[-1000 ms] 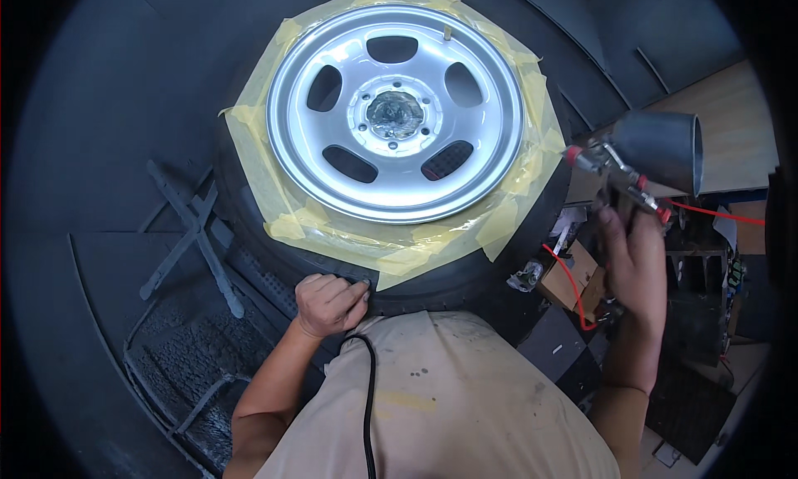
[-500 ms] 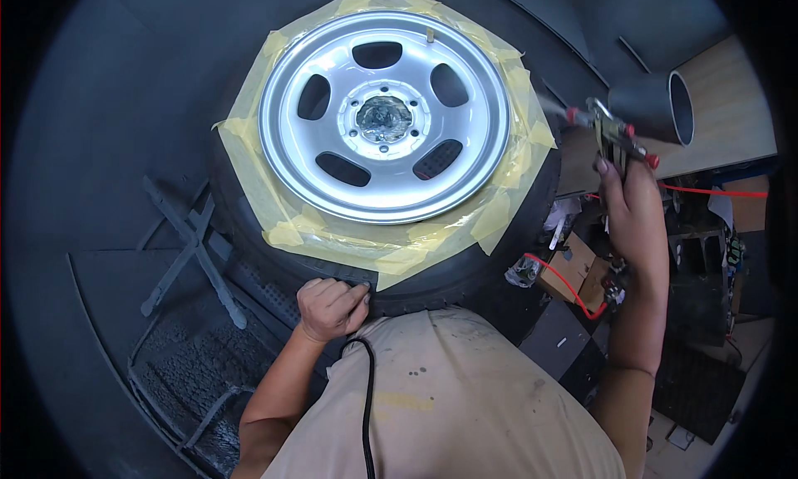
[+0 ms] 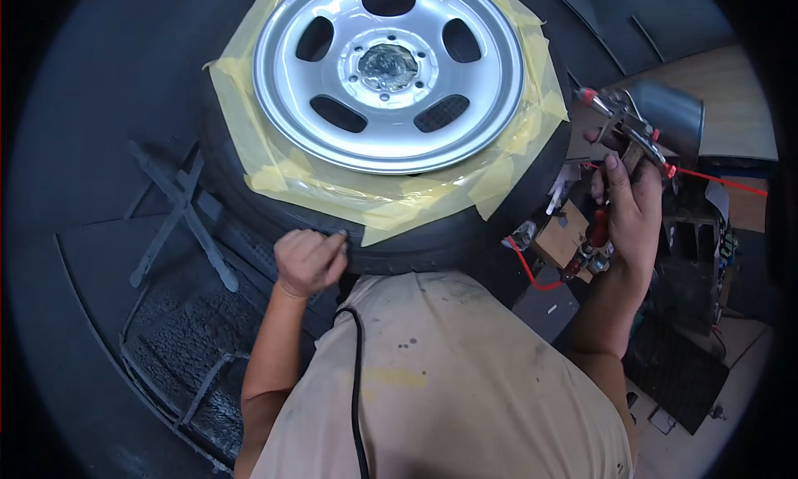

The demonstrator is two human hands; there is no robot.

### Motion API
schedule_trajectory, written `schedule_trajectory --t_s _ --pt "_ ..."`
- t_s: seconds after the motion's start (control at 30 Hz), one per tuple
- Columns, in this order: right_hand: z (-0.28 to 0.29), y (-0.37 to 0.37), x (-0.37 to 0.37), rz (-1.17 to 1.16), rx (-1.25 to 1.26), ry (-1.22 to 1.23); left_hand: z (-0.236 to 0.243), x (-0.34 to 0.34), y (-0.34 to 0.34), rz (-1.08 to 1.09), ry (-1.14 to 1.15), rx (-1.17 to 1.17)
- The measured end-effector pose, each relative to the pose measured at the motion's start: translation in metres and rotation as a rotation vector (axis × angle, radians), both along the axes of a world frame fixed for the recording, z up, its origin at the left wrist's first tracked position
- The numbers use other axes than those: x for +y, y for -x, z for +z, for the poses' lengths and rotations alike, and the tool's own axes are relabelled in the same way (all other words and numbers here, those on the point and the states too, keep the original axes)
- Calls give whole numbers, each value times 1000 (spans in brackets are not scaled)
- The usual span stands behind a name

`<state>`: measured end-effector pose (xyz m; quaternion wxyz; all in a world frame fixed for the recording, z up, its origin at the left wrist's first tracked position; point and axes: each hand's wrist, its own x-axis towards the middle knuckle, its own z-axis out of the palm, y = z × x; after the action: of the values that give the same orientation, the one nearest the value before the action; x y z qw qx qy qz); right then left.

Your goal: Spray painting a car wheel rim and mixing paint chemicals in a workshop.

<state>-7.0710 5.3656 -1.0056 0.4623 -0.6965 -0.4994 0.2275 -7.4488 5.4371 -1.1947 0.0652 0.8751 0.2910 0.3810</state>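
Note:
A silver wheel rim (image 3: 416,138) sits in a black tyre (image 3: 299,217), edged all round by yellow masking tape and clear film (image 3: 341,196). Crumpled clear film (image 3: 388,67) covers its hub. My left hand (image 3: 309,263) is closed at the tyre's near edge, fingertips hidden underneath. To the right of the tyre, my right hand (image 3: 636,209) grips a metal spray gun (image 3: 628,130) with red fittings. Its nozzle end points left toward the wheel, and no mist shows. A grey cylinder (image 3: 669,117) appears just behind the gun; whether it is joined on, I cannot tell.
A red hose (image 3: 723,181) runs from the gun to the right. Below lie a cardboard box (image 3: 561,234) and a dark ribbed mat (image 3: 677,379). An X-shaped grey stand (image 3: 183,213) is at left. A wooden board (image 3: 740,97) lies at far right.
The tyre and rim have turned slightly clockwise, my left hand moving along with them. Pale mist at the nozzle is gone. The whole view has shifted, placing the wheel higher.

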Motion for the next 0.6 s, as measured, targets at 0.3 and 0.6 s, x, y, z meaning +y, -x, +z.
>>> schedule_trajectory --t_s 0.3,0.6 --pt "-101 -60 -74 -350 -1 136 -17 5 19 76 14 8" --pt "-137 -92 -122 -361 52 200 -12 16 37 139 -50 188"
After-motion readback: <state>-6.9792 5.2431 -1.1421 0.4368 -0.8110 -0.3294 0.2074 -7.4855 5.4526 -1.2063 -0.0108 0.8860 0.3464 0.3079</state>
